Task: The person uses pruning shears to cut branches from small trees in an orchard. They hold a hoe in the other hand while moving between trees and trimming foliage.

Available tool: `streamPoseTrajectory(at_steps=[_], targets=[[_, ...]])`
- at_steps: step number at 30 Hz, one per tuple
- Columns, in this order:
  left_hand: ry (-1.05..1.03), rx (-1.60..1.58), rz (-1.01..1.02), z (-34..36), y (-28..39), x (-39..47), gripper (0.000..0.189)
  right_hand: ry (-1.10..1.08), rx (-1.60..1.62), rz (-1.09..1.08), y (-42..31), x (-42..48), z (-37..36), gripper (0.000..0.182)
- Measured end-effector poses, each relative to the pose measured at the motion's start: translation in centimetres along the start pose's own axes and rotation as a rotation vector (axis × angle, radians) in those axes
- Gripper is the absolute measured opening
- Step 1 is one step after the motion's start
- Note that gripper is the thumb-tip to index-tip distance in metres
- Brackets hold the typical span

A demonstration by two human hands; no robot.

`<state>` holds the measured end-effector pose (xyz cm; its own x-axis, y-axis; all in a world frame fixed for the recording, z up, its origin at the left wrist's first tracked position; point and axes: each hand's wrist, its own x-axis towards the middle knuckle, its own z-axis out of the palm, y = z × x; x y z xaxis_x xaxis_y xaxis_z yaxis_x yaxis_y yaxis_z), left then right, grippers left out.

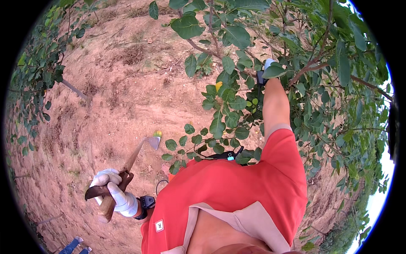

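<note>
In a white glove, my left hand (115, 187) closes round the wooden handle of a small hoe-like tool (134, 155). Its flat metal blade (154, 142) points away from me over the soil. A dark brown curved piece (96, 192), whose material I cannot tell, crosses the handle in the same hand. My right arm reaches forward into a leafy tree. Only a bit of my gloved right hand (269, 63) shows, beside a branch (206, 50) and partly behind a leaf (273, 71); its fingers are hidden. Both wrists carry black devices.
Leafy branches fill the right side and reach close to my body. More foliage (31, 73) with a thin trunk (74, 90) is at left. A yellow-green leaf or fruit (157, 133) lies on the reddish soil (127, 104). Another person's legs in blue trousers (70, 246) show at bottom left.
</note>
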<state>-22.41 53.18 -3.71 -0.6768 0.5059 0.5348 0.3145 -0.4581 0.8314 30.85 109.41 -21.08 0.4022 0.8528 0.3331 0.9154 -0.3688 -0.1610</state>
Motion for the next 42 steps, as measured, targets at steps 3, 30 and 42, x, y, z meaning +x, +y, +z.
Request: streamPoseTrajectory(at_steps=[3, 30, 42], targets=[[0.002, -0.055, -0.018, -0.7, -0.3, 0.2, 0.02, 0.175, 0.154, -0.006, 1.6, 2.9, 1.1, 0.02], [0.023, 0.006, -0.057, 0.2, 0.1, -0.3, 0.018, 0.193, -0.281, -0.13, -8.8, 3.9, -19.8, 0.054], [0.022, 0.016, -0.052, 0.1, 0.2, -0.7, 0.016, 0.261, -0.476, -0.201, -10.7, 2.9, -19.6, 0.039]])
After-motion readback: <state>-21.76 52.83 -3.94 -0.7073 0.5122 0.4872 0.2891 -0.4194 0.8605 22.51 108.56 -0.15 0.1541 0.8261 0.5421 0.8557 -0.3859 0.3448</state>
